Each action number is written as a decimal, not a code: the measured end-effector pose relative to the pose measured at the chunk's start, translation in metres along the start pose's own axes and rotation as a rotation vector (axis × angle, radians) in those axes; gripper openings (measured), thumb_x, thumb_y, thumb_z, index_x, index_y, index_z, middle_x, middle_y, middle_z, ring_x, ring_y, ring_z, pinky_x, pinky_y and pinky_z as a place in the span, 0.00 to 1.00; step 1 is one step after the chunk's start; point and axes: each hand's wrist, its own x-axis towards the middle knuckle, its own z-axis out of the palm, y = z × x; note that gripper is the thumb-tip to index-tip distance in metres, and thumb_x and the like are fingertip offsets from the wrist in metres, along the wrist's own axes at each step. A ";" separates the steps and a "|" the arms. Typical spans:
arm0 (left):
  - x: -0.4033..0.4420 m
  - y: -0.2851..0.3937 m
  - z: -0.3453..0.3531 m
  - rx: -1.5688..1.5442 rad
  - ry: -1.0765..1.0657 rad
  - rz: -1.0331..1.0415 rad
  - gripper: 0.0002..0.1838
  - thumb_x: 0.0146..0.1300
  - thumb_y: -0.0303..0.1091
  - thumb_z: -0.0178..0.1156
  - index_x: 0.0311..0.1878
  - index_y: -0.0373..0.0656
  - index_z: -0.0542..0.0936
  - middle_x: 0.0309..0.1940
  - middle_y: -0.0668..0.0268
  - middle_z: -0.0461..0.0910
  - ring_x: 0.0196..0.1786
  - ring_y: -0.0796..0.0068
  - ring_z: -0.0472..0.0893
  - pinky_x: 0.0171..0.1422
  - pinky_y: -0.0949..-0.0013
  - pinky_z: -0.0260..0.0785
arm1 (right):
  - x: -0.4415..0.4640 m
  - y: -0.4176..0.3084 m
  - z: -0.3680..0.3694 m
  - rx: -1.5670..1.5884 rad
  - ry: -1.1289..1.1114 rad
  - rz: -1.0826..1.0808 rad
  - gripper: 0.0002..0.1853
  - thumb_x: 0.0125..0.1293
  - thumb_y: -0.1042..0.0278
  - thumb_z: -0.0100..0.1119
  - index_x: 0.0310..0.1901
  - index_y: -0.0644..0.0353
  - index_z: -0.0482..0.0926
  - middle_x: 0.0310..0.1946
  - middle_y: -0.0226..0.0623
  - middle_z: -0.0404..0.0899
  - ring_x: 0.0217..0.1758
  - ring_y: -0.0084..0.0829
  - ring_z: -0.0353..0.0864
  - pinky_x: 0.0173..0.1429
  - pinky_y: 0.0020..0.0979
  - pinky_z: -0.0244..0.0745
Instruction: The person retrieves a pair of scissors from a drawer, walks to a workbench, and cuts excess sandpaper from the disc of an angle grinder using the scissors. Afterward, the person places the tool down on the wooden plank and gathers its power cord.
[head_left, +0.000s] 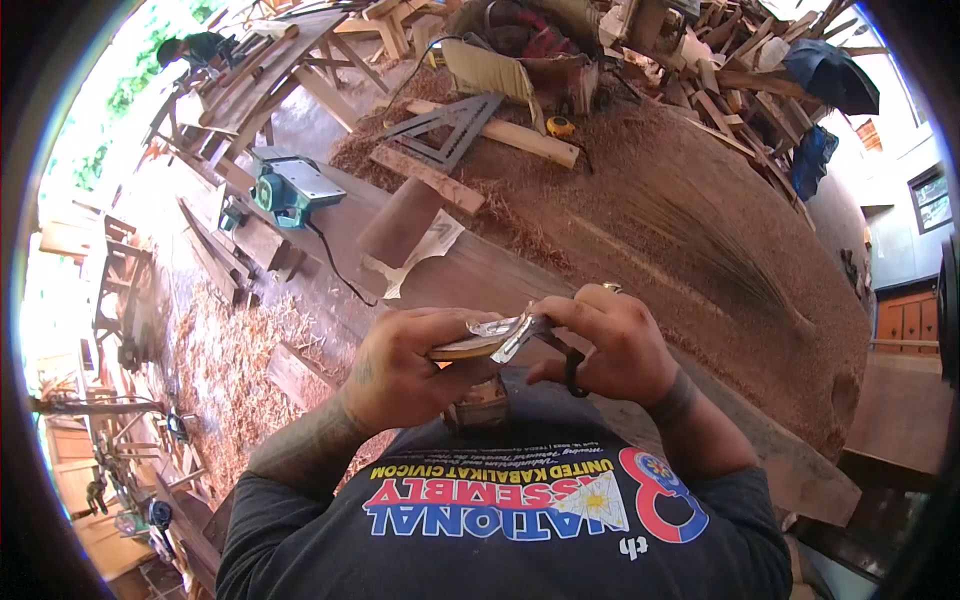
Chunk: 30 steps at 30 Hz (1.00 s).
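Through the head view I see the left hand closed on a thin, flat piece before the shirt. The right hand is half curled, its fingers at a silvery strip by that piece; I cannot tell how firmly it grips. Beyond, a long board carries a green planer; shavings litter the floor.

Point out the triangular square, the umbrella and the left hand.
Triangular square (472, 130): head view, on its right-hand edge.
Umbrella (828, 76): head view, on its dark canopy.
Left hand (403, 358): head view, on its back.
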 end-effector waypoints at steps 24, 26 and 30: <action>-0.003 -0.002 0.002 -0.052 -0.012 -0.019 0.22 0.59 0.27 0.77 0.58 0.38 0.88 0.46 0.51 0.91 0.48 0.54 0.93 0.52 0.61 0.84 | -0.002 0.000 0.002 -0.086 0.046 -0.071 0.37 0.44 0.51 0.90 0.58 0.53 0.86 0.29 0.34 0.76 0.27 0.35 0.77 0.32 0.37 0.71; -0.001 -0.001 0.001 -0.042 -0.017 -0.006 0.22 0.59 0.26 0.77 0.58 0.38 0.88 0.46 0.52 0.92 0.47 0.59 0.93 0.53 0.62 0.84 | 0.001 -0.002 -0.003 -0.075 0.014 -0.040 0.39 0.42 0.51 0.91 0.58 0.53 0.86 0.30 0.34 0.76 0.28 0.35 0.77 0.34 0.37 0.71; 0.002 0.003 -0.002 0.075 -0.051 0.011 0.21 0.59 0.24 0.77 0.57 0.37 0.89 0.46 0.53 0.92 0.47 0.65 0.93 0.53 0.65 0.84 | 0.011 -0.018 -0.020 -0.040 -0.016 -0.003 0.44 0.38 0.49 0.93 0.59 0.54 0.85 0.33 0.35 0.74 0.31 0.36 0.75 0.38 0.38 0.71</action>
